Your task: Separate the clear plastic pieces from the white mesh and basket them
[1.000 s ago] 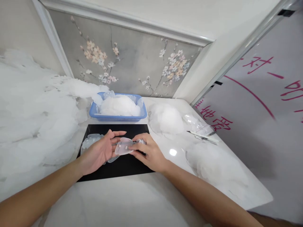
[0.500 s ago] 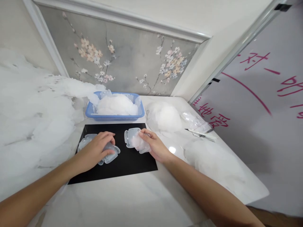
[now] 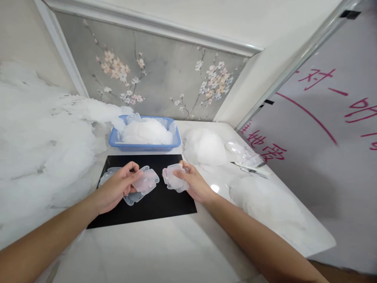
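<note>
Left hand (image 3: 118,186) pinches a cloudy plastic sheet (image 3: 150,181) over the black mat (image 3: 165,206) — right hand (image 3: 196,182) pinches a second sheet (image 3: 170,179), perhaps several stacked.

A white table (image 3: 141,251) bears a black mat (image 3: 167,202), blue basket (image 3: 144,148), whitish heaps (image 3: 207,147).

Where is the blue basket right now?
In the head view, the blue basket is left of centre, just behind the black mat, with a white heap on its right.
</note>
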The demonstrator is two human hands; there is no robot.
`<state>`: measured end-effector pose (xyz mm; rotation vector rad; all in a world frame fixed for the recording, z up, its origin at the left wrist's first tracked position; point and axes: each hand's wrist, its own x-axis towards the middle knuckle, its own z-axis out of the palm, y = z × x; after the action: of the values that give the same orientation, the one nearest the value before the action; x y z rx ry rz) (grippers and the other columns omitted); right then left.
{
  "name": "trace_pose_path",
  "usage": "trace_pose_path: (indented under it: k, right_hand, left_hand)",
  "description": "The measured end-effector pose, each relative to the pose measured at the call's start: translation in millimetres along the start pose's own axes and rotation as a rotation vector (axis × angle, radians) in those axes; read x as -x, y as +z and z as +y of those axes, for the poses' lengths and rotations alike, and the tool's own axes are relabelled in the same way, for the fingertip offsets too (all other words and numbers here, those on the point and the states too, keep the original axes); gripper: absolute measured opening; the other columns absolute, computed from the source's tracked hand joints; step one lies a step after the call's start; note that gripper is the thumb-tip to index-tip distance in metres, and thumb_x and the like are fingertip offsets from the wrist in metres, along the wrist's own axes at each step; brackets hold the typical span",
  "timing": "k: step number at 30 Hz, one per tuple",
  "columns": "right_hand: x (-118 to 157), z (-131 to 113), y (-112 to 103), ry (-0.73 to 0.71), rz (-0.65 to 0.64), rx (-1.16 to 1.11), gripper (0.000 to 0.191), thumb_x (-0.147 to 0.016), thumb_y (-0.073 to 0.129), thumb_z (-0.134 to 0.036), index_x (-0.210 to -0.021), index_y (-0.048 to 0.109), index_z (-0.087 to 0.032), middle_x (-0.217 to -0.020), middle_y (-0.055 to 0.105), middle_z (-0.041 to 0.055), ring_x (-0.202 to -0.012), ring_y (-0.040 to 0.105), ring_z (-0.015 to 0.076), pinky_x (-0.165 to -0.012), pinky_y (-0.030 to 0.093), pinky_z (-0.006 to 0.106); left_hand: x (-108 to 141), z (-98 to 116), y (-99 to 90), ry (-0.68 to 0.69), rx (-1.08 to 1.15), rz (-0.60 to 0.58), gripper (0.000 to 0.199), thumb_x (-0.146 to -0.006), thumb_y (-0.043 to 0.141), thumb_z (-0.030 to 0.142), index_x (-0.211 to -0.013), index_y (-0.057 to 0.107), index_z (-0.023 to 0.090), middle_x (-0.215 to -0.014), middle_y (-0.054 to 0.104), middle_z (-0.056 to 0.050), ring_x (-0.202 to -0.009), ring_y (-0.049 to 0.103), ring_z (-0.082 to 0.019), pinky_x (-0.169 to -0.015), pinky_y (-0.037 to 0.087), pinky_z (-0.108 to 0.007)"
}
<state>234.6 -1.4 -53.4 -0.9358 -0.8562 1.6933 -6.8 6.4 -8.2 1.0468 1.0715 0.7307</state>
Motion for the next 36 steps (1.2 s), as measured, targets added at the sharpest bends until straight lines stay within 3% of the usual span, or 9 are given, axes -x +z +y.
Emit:
trace_pose_path:
  k: [6,14,20,26,36]
  right_hand:
    - [-2,-2,0,0.034,-0.047,-0.073,0.044,-0.071,0.086,-0.042,-0.071,0.047,-0.02,-0.067,0.056,-0.006,-0.06,0.054,0.0098,-0.057,0.04,0.022]
    - [-4,1,-5,0.058,-0.033,-0.103,0.036,-0.077,0.081,-0.046,-0.076,0.056,-0.02,-0.073,0.062,-0.0027,-0.065,0.059,0.0128,-0.063,0.049,0.026]
    - [-8,1,-7,0.154,-0.104,-0.132,0.039,-0.086,0.067,-0.059,-0.085,0.06,-0.02,-0.079,0.067,0.0018,-0.073,0.065,0.0188,-0.065,0.051,0.03]
    - [-10,5,-11,0.203,-0.087,-0.186,0.046,-0.086,0.062,-0.066,-0.08,0.055,-0.021,-0.077,0.064,-0.0023,-0.065,0.061,0.0145,-0.056,0.045,0.025]
    - [-7,1,-6,0.184,-0.129,-0.131,0.049,-0.087,0.06,-0.068,-0.084,0.062,-0.02,-0.079,0.067,0.0011,-0.073,0.066,0.0179,-0.067,0.051,0.03]
  left_hand:
    - [-1,1,1.2,-0.076,0.154,0.005,0.034,-0.079,0.08,0.041,-0.076,0.052,0.021,-0.077,0.061,0.002,-0.075,0.065,-0.015,-0.075,0.059,-0.031]
    - [-2,2,-0.5,-0.095,0.231,-0.043,0.019,-0.087,0.071,0.039,-0.086,0.065,0.022,-0.091,0.068,-0.001,-0.093,0.068,-0.02,-0.083,0.061,-0.035]
    - [-2,6,0.5,-0.117,0.282,-0.096,0.026,-0.093,0.061,0.042,-0.104,0.069,0.02,-0.11,0.074,-0.011,-0.105,0.07,-0.029,-0.087,0.06,-0.04]
    - [-2,6,-0.5,-0.106,0.342,-0.134,0.03,-0.094,0.058,0.044,-0.11,0.068,0.02,-0.11,0.074,-0.012,-0.112,0.067,-0.032,-0.091,0.059,-0.046]
    - [1,8,0.9,-0.112,0.361,-0.126,0.036,-0.093,0.059,0.047,-0.113,0.067,0.019,-0.113,0.073,-0.014,-0.115,0.065,-0.035,-0.094,0.056,-0.052]
